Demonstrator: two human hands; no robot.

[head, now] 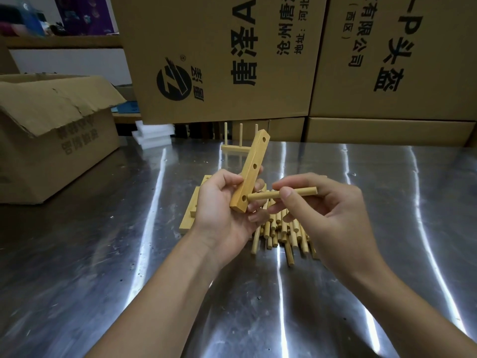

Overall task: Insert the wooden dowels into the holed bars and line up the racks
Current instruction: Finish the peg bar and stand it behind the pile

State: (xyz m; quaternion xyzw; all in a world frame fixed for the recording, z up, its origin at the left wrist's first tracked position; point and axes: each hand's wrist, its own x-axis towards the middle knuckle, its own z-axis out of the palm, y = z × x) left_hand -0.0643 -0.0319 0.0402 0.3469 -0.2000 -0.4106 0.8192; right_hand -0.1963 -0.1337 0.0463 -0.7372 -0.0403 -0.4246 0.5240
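My left hand point(219, 210) grips a pale wooden bar point(251, 169) with three holes, tilted up and away over the table. My right hand point(327, 210) pinches a wooden dowel point(281, 194) between thumb and fingers, held level, its left end right at the bar's lowest hole. Beneath my hands lies a pile of loose dowels point(281, 231). More holed bars point(192, 210) lie flat to the left of the pile. A finished rack point(238, 143) with three upright dowels stands farther back.
The steel table point(103, 254) reflects streaks of light. An open cardboard box point(51, 133) sits at the left. Large printed cartons point(284, 60) form a wall at the back, with white foam blocks point(152, 136) at their foot.
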